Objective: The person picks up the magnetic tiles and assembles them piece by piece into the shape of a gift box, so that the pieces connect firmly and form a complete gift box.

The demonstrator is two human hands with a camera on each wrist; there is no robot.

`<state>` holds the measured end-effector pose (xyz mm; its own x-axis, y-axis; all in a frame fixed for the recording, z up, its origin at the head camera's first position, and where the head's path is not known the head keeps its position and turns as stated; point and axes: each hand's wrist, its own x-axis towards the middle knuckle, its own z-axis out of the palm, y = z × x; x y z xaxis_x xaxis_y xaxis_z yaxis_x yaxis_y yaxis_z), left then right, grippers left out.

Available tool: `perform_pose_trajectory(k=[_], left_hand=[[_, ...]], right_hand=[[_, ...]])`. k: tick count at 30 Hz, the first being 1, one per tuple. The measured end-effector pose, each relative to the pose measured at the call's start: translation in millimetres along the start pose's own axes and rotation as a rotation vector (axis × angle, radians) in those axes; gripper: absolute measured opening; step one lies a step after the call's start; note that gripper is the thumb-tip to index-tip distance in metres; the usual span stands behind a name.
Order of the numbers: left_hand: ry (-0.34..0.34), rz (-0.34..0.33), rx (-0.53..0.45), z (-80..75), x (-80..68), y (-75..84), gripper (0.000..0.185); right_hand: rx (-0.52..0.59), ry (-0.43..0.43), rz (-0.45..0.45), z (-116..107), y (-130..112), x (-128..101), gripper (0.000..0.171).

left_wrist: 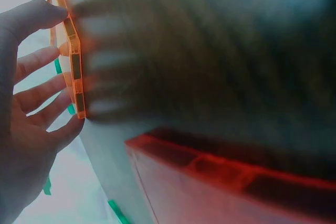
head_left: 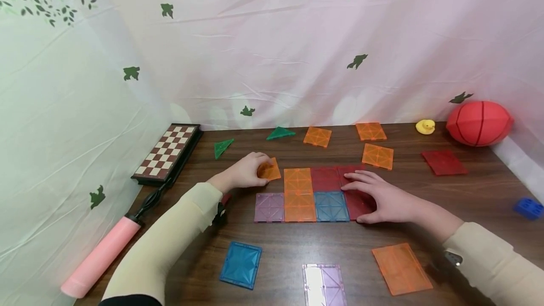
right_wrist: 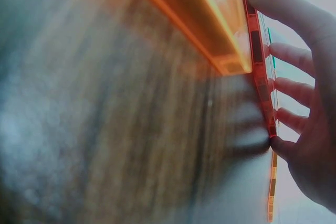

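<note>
Gripping orange tile (head_left: 269,170) under left hand (head_left: 246,170) fingers; right hand (head_left: 382,197) flat, fingers spread, on red tile (head_left: 356,202).

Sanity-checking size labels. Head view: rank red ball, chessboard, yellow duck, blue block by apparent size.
1. chessboard, largest
2. red ball
3. blue block and yellow duck: look about alike, and the block sits nearer the camera, so unranked.

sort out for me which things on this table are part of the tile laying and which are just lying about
In the work:
left hand holding an orange tile
right hand resting on the red tile
joined tile patch
loose tiles, e.g. blue tile

Lying about:
chessboard
pink pump
rubber duck
red ball
blue brick
</note>
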<state>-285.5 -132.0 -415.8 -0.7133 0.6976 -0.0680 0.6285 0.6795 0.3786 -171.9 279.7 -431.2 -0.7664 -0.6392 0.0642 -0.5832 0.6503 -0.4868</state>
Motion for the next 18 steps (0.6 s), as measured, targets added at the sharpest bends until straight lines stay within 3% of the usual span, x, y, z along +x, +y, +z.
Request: perform_pose_trajectory(k=[9, 18], left_hand=[[-0.04, 0.078, 0.018, 5.2, -7.5, 11.6, 0.046], [-0.083, 0.077, 0.037, 7.2, -10.7, 24.6, 0.046]], right_hand=[[-0.003, -0.002, 0.006, 0, 0, 0, 0.078], [-0.003, -0.001, 0.009, 0, 0, 0, 0.078]])
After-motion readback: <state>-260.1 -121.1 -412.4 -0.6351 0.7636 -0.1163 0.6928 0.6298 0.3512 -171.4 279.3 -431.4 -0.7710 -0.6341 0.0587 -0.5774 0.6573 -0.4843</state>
